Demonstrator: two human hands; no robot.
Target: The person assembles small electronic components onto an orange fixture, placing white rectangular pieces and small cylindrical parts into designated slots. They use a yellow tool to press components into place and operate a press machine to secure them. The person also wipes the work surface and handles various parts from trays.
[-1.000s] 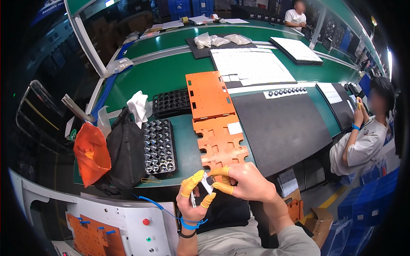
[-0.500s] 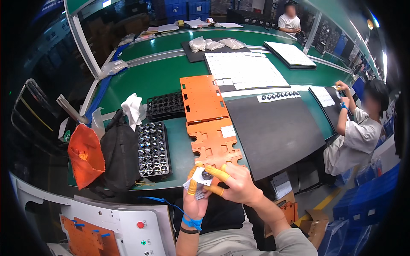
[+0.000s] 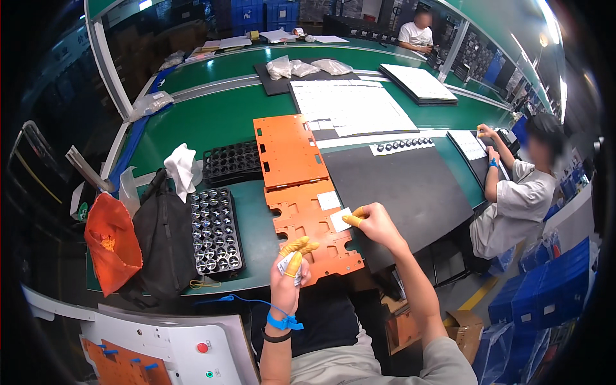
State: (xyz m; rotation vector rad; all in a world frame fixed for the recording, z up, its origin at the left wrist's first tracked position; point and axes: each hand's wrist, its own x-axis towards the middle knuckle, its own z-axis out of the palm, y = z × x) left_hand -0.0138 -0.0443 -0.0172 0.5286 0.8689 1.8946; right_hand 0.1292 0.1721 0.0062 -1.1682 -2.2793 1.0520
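white plate (image 3: 337,221) touches the right fingers (image 3: 351,219)

And there they are: pale labels (image 3: 548,309) on the blue crates (image 3: 536,282) beyond the surface (image 3: 250,228)'s near right corner, a tiny mark beside the green button (image 3: 209,375), all too small to read!

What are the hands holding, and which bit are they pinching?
The right hand pinches a white square plate by its right edge. The left hand holds something white, partly hidden, so which part is gripped can't be told.
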